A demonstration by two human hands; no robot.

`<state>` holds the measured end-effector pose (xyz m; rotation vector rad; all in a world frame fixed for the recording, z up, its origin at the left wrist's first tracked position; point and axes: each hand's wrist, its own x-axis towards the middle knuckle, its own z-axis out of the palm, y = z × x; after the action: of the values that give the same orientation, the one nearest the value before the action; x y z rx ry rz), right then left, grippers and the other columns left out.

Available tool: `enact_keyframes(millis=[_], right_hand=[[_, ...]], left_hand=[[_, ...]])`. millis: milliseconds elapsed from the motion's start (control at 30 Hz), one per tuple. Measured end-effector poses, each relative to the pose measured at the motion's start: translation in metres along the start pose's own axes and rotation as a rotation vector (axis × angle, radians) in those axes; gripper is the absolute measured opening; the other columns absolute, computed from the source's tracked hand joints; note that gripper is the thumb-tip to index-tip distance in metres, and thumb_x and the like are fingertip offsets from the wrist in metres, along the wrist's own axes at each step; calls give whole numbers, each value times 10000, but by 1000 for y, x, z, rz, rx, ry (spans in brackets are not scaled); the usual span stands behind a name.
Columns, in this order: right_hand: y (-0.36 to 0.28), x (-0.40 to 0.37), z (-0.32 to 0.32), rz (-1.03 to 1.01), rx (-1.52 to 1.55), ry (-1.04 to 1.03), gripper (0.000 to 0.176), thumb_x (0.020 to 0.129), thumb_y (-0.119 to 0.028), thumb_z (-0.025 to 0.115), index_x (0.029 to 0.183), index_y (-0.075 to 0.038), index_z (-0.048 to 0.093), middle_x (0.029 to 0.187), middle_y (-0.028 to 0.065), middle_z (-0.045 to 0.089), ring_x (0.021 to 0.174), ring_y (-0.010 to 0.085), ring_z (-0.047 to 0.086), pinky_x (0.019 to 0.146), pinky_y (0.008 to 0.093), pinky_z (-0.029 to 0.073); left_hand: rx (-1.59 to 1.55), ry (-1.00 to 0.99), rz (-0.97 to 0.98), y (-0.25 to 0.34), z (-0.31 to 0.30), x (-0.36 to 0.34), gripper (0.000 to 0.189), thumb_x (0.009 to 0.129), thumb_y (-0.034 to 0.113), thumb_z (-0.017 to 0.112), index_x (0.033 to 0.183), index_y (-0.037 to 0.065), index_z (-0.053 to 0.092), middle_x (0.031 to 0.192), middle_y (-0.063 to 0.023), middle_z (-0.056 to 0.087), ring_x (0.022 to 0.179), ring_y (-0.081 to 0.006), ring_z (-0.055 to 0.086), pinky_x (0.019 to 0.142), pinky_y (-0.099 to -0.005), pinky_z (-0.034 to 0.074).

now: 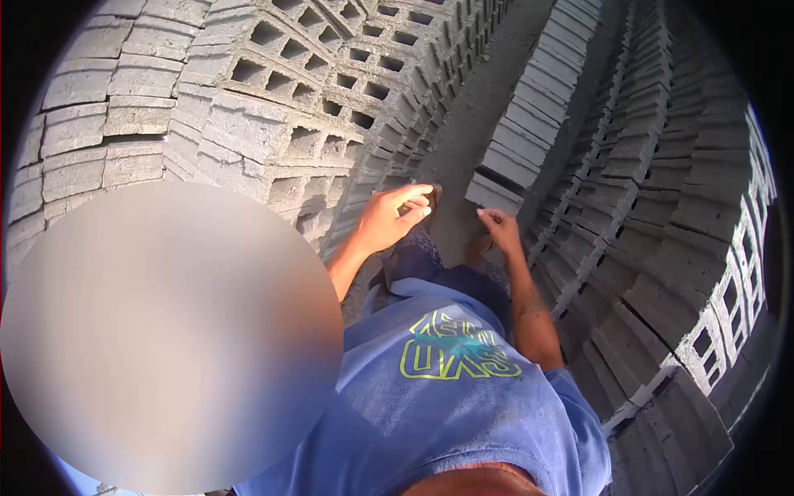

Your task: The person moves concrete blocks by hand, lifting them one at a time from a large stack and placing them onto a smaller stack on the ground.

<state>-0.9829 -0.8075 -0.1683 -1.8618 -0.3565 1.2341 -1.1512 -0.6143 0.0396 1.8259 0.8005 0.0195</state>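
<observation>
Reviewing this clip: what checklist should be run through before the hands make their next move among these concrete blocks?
1. Left hand free: ok, fingers extended, nothing held.
2. Right hand free: cannot tell, fingers curled.
3. Nearest block close to the right hand: ok, just beyond it; contact cannot tell.
4. Left stack of hollow blocks steady: cannot tell.
5. Dirt path ahead free of loose blocks: ok where visible.
6. Footing: cannot tell, feet hidden.
</observation>
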Motion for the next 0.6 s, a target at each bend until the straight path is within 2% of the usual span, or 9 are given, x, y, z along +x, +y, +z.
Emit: enact_keyframes(millis=[100,167,233,267,333,400,467,567,600], right_hand=[[-105,-27,51,-157,61,-217,429,859,-392,687,1028,2,695,873,57,687,822,115,595,736,272,473],[-153,-31,99,-205,220,-394,466,868,-405,673,1075,11,673,884,77,692,862,126,604,800,292,476],[-214,-36,143,-392,155,-367,545,862,-462,658,1146,3,650,1005,146,691,971,189,636,885,348,477],[-237,-35,166,-449,154,-318,615,844,-523,646,1154,8,646,1085,171,673,1049,249,632,918,362,471],[-271,-27,200,-334,198,-375,772,783,-600,665,1185,57,610,1139,220,645,1096,287,614,945,362,462],[-289,-18,230,-293,245,-372,899,749,-628,677,1221,126,549,1148,275,621,1119,300,603,958,357,455],[-295,-11,259,-291,257,-178,800,733,-526,752,1140,141,586,1057,246,658,1015,270,642,883,345,494],[-321,-19,269,-170,684,-300,598,698,-371,829,1000,106,631,911,165,677,831,192,636,726,313,505],[-316,-15,273,-174,682,-288,598,698,-371,829,1000,106,631,911,165,677,831,192,636,726,313,505]], left_hand=[[262,573,262,39,-115,-19,301,871,58,661,1168,16,632,1011,-96,692,931,-133,641,835,-269,498],[253,895,207,21,-205,-18,304,895,201,642,1142,25,650,1003,-135,682,929,-197,653,823,-303,494],[612,917,66,-18,-288,-4,425,901,360,612,1151,19,644,1047,-181,661,996,-275,634,873,-358,478],[611,908,82,-41,-319,7,425,901,360,612,1151,19,644,1047,-181,661,996,-275,634,873,-358,478],[898,699,-63,-75,-352,27,538,880,472,588,1157,14,638,1094,-200,636,1036,-345,604,906,-406,458],[950,655,-29,-80,-355,34,554,869,480,597,1163,12,635,1103,-190,629,1046,-371,582,922,-420,444],[1094,765,2,-81,-342,32,550,865,472,602,1150,3,642,1125,-181,619,1071,-370,558,942,-413,426],[1002,763,42,-86,-347,34,548,842,461,640,1131,-4,649,1124,-182,619,1083,-352,550,950,-406,418],[953,752,50,-86,-350,35,547,833,456,655,1125,-7,649,1120,-183,623,1071,-343,563,940,-403,427]])
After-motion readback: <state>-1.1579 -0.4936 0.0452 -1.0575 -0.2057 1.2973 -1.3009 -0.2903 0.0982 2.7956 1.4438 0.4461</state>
